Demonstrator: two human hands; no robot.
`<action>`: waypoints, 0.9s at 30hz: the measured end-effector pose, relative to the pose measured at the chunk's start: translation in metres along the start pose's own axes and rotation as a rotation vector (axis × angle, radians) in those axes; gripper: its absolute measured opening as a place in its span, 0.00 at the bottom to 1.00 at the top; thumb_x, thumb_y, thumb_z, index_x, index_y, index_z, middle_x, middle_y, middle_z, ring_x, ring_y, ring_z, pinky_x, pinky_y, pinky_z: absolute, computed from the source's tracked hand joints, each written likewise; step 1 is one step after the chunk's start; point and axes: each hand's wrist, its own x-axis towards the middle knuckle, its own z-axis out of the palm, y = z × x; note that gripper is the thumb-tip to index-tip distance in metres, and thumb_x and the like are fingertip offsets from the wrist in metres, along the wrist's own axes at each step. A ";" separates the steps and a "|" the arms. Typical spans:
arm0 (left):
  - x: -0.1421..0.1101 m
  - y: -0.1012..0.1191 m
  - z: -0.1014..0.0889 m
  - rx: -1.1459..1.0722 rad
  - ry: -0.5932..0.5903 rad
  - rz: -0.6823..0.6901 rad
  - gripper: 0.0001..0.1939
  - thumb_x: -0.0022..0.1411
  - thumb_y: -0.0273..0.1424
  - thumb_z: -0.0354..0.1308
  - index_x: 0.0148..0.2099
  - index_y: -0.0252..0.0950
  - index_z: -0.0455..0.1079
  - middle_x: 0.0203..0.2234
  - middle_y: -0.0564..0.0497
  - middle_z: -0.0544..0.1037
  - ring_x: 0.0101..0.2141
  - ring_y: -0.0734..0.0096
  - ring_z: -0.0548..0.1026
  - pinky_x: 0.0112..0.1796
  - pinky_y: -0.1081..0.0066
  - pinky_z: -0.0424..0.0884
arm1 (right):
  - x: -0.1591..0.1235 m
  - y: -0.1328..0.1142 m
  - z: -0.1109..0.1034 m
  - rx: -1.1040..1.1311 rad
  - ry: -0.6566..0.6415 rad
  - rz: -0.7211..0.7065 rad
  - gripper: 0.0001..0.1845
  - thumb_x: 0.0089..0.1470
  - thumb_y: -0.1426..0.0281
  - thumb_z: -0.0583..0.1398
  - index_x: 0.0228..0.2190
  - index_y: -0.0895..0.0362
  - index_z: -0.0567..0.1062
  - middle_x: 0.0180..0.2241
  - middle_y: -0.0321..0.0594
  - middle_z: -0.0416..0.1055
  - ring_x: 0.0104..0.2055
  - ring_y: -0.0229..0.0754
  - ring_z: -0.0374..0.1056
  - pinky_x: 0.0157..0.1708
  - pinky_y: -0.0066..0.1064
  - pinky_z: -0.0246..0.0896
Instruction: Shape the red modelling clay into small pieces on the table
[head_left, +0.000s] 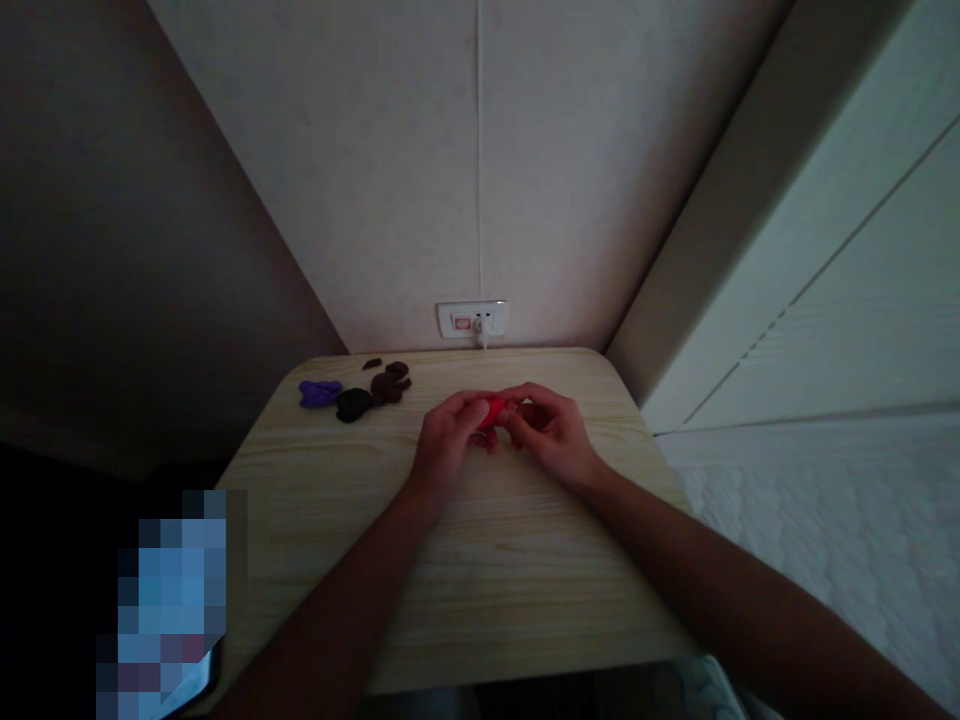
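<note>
Grasped by the left hand (446, 430) and the right hand (553, 430) is a red lump (493, 411) (partly covered), over the table (465, 570); purple lump (320, 393), black lump (353, 404), brown pieces (388, 388) lie far left.

Table (487, 600): wood grain, smooth, low sheen. Red lump (493, 411): clay-like, smooth. Purple lump (320, 393), black lump (353, 404), brown lump (388, 388) at table's ten o'clock: similar clay look, mostly matt. Socket (448, 321), twelve o'clock: smooth plastic, slight gloss. Wall (375, 200): matt, papery. Sheet (825, 530), three o'clock: quilted cloth, bumpy.
</note>
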 end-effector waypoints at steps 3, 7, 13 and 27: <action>0.000 0.002 0.001 -0.020 0.040 0.030 0.15 0.53 0.37 0.71 0.41 0.34 0.77 0.28 0.50 0.80 0.23 0.73 0.73 0.26 0.71 0.71 | 0.002 -0.001 0.000 0.062 -0.007 0.039 0.18 0.50 0.60 0.71 0.41 0.54 0.79 0.32 0.37 0.74 0.23 0.33 0.65 0.20 0.26 0.62; 0.001 0.003 -0.001 0.016 0.065 0.079 0.13 0.53 0.36 0.71 0.36 0.33 0.77 0.27 0.50 0.80 0.21 0.77 0.72 0.25 0.73 0.69 | 0.003 -0.003 0.002 0.128 -0.035 0.080 0.21 0.46 0.58 0.73 0.39 0.55 0.78 0.32 0.37 0.75 0.23 0.33 0.67 0.20 0.27 0.65; 0.001 0.002 -0.004 0.137 0.050 0.108 0.13 0.54 0.37 0.71 0.36 0.32 0.78 0.27 0.49 0.81 0.20 0.77 0.72 0.24 0.73 0.70 | 0.002 0.001 0.005 0.117 0.003 0.110 0.20 0.45 0.56 0.73 0.34 0.56 0.79 0.23 0.35 0.74 0.21 0.35 0.68 0.21 0.28 0.65; 0.004 -0.001 -0.004 0.058 0.068 0.134 0.15 0.52 0.36 0.73 0.40 0.34 0.80 0.33 0.47 0.82 0.27 0.75 0.74 0.29 0.72 0.71 | -0.003 -0.003 0.010 0.084 0.044 0.072 0.20 0.52 0.54 0.68 0.39 0.55 0.75 0.33 0.36 0.73 0.21 0.31 0.65 0.18 0.24 0.58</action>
